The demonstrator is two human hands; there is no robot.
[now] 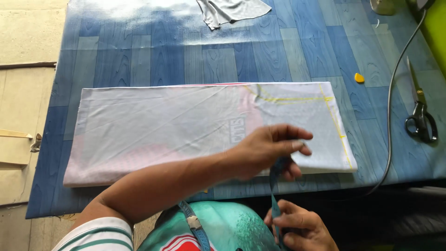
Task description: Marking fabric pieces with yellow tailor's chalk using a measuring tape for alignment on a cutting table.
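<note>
Item 1. Pale cardboard sheets (21, 139), at the far left, beside the table.

Item 2. Blue wood-grain patterned table covering (167, 51), spread under all that follows.

Item 3. Folded white cloth with faint pink patches (153, 125), a long rectangle lying flat across the middle of the covering. Yellow chalk lines (325, 100) run along its right end.

Item 4. Small grey fabric scrap (230, 10), crumpled, at the far edge, well apart from the folded cloth.

Item 5. Left hand (269, 151), forearm crossing over the cloth's near edge. Fingers curled, thumb and fingertips pinched closed on the upper part of a narrow blue measuring tape (275, 186).

Item 6. Right hand (299, 227), below the table edge near the lap. Fingers closed round the same tape lower down; the tape runs between the two hands. A further length of tape (195, 225) lies across the lap.

Item 7. Small yellow tailor's chalk (359, 77), on the covering just right of the cloth.

Item 8. Grey cable (390, 111), curving down the right side.

Item 9. Black-handled metal scissors (420, 114), closed, at the far right.
</note>
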